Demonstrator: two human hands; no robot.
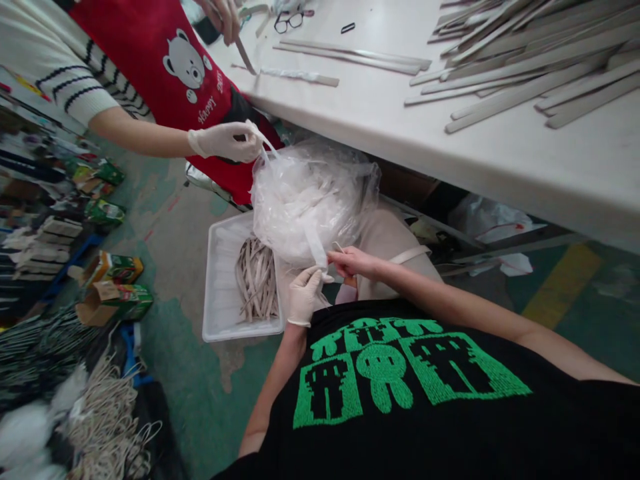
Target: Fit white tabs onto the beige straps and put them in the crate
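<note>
My left hand (305, 297), in a pale glove, pinches the lower end of a translucent white plastic strip (315, 245) over my lap. My right hand (350, 262), bare, is closed at the same end, its index finger against the strip's edge. Just beyond lies a clear plastic bag (367, 190) bulging with white plastic strips (305, 200). A co-worker's gloved hand (227, 142) draws a strip from the bag's far side. Left of my knees, a white plastic bin (216, 287) holds a bundle of flat beige straps (257, 280).
A white table (380, 100) runs along the far side, with many beige straps (540, 67) piled at right and glasses (289, 22) at the back. The co-worker in a red apron (145, 40) stands at left. Boxes (117, 300) and cord bundles (107, 413) lie on the floor.
</note>
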